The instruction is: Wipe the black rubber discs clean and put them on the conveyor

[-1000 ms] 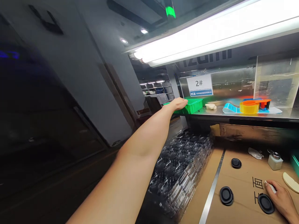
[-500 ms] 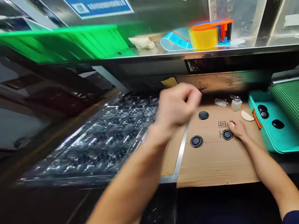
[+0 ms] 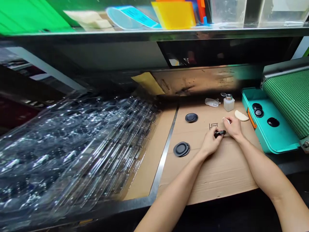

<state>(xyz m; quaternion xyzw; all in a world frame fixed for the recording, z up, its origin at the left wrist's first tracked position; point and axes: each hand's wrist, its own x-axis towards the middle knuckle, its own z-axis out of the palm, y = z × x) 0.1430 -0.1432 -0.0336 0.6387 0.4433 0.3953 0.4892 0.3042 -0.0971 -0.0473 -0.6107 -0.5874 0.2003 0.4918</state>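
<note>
Edgewise, a black rubber disc [image 3: 219, 134] sits just above the cardboard sheet [image 3: 217, 174], its long axis running nearly level toward the right of the frame. The left hand's [image 3: 209, 143] fingers pinch it; the right hand's [image 3: 233, 126] curl around a small white pad [image 3: 225, 120] just beside it. Stacked black discs [image 3: 181, 149] lie lower left; a glass bottle [image 3: 229, 103] stands beyond.

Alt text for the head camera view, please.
Two hands meet over a flattened cardboard sheet, the left hand holding a small black part, the right hand a white pad. Two stacks of black discs lie nearby, stacked clear plastic trays to the left, a teal tray to the right.
</note>
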